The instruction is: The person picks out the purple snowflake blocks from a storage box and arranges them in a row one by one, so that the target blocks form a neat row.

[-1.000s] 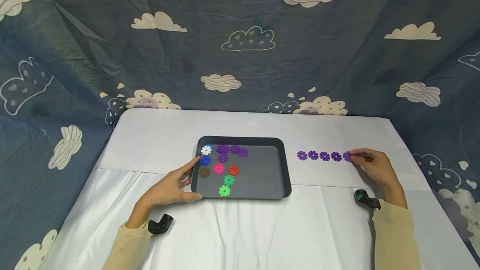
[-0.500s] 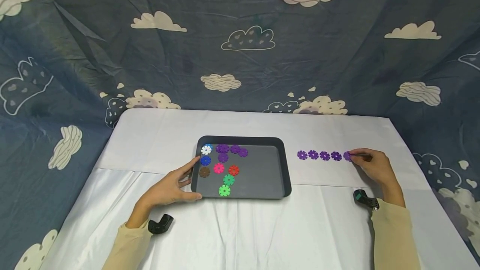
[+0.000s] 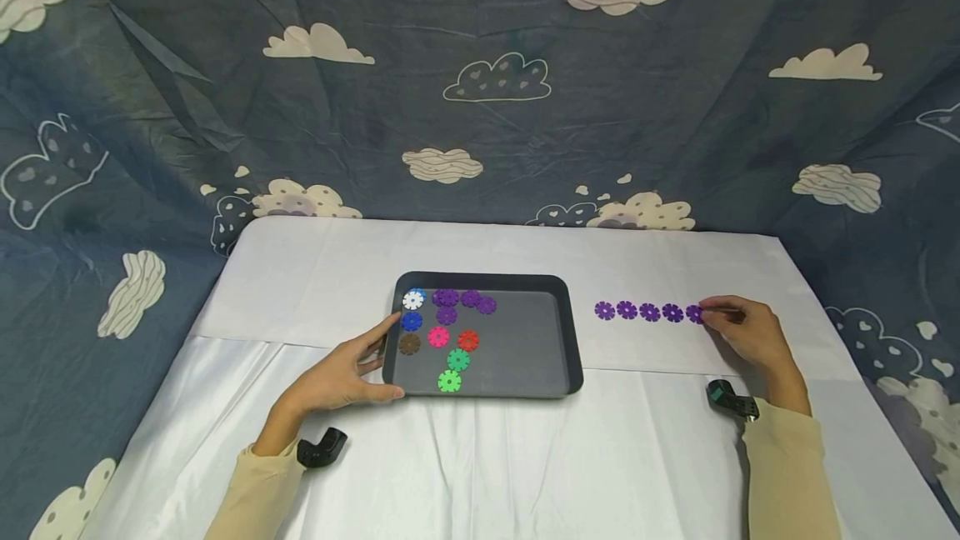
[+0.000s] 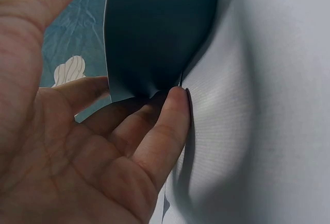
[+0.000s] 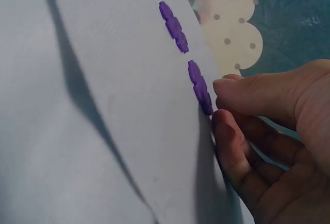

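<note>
A dark grey tray lies on the white cloth, with my left hand gripping its left side. The thumb is at the tray's front left corner and the fingers are along the left wall; in the left wrist view, fingertips touch the tray's wall. To the right of the tray runs a row of several notched purple plastic discs. At the row's right end my right hand pinches the last purple disc by its edge. In the right wrist view, that disc lies flat against the thumb and fingertips.
Inside the tray, toward its left, lie purple discs, a white disc, blue, brown, pink, red and green discs. A dark cloud-patterned curtain rises behind the white-covered table.
Almost nothing differs: the right hand and wrist have shifted very slightly left, with the fingers still at the last purple disc. The left hand and the tray have stayed put.
</note>
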### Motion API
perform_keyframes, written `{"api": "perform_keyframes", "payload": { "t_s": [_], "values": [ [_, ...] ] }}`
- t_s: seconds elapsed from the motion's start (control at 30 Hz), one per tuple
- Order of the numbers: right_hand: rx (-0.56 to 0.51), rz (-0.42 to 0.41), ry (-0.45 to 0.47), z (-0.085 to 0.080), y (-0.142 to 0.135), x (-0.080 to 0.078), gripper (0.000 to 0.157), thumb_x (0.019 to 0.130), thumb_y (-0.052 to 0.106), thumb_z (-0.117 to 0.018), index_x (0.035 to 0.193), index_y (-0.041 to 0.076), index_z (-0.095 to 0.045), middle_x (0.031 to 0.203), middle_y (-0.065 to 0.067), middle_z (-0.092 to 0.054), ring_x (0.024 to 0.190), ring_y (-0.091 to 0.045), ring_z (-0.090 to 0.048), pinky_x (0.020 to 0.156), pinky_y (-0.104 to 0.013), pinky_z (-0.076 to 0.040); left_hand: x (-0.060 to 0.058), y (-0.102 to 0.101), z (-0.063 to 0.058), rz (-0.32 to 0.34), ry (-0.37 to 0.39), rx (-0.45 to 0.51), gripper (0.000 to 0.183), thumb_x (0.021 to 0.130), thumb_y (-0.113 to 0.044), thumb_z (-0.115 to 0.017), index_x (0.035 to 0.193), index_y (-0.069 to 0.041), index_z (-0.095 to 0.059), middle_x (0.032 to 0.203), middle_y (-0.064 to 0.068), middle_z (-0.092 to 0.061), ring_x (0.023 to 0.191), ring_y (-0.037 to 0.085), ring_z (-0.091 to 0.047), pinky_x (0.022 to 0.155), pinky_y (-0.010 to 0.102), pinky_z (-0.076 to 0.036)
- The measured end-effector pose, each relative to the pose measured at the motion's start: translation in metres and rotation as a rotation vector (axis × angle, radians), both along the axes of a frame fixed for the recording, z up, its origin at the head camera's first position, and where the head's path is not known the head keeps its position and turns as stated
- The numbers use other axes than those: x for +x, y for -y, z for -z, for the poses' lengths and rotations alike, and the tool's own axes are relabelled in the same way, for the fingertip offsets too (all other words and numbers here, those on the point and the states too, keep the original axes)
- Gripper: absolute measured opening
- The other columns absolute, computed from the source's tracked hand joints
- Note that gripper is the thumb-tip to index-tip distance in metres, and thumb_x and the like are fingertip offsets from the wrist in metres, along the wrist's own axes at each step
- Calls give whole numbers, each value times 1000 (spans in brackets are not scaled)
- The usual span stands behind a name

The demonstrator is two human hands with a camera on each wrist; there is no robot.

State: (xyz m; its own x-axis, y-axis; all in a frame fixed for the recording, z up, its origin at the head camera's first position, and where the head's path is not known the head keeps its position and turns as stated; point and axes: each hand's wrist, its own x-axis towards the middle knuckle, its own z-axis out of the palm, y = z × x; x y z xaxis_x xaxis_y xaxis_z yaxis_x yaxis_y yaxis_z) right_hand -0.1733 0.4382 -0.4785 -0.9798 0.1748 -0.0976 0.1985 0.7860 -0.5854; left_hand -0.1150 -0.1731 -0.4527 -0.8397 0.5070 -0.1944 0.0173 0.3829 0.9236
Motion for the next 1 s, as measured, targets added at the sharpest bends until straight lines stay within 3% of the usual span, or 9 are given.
{"api": "perform_keyframes", "payload": {
  "t_s": [0.2,0.3,0.43,0.6,0.83,1.0],
  "values": [
    [3,-31,-25,-8,7,2,38,102,25,-57,130,-1,-61,129,-28,-60,112,-40,-58,86,-44,-54,0,0,1,2,-6,2,114,77,-23,-89,163,-19,-14,167,19,-14,152,36,-23,117,44,-40],
    [-5,-52,-33,-13,13,1,41,102,30,-58,130,0,-62,131,-28,-59,113,-41,-58,86,-47,-54,0,0,2,5,-7,2,114,77,-23,-89,163,-19,-14,167,19,-14,152,36,-23,117,43,-40],
    [-22,-100,-27,-27,23,-2,46,102,36,-58,131,1,-61,135,-28,-57,116,-44,-57,93,-61,-52,0,0,2,0,-5,2,114,77,-22,-89,163,-19,-14,167,19,-14,152,36,-23,117,44,-40],
    [-29,-169,-33,-49,40,-10,46,101,38,-60,131,2,-61,134,-27,-58,117,-45,-58,96,-65,-52,-1,0,0,-7,6,-11,113,77,-23,-89,163,-20,-15,167,19,-13,151,37,-25,117,44,-41],
    [-21,-317,-86,-77,76,-23,43,98,36,-66,126,3,-65,123,-22,-65,109,-39,-63,97,-61,-55,-2,1,1,-5,-5,-11,114,77,-23,-89,163,-20,-14,167,20,-12,151,38,-24,117,45,-40],
    [-47,-477,-92,-97,111,-29,33,97,29,-68,121,7,-69,118,-15,-69,102,-28,-65,98,-49,-58,-2,1,2,1,-3,-10,113,78,-22,-88,163,-19,-14,167,20,-11,151,38,-22,117,45,-40]
  ]
}}
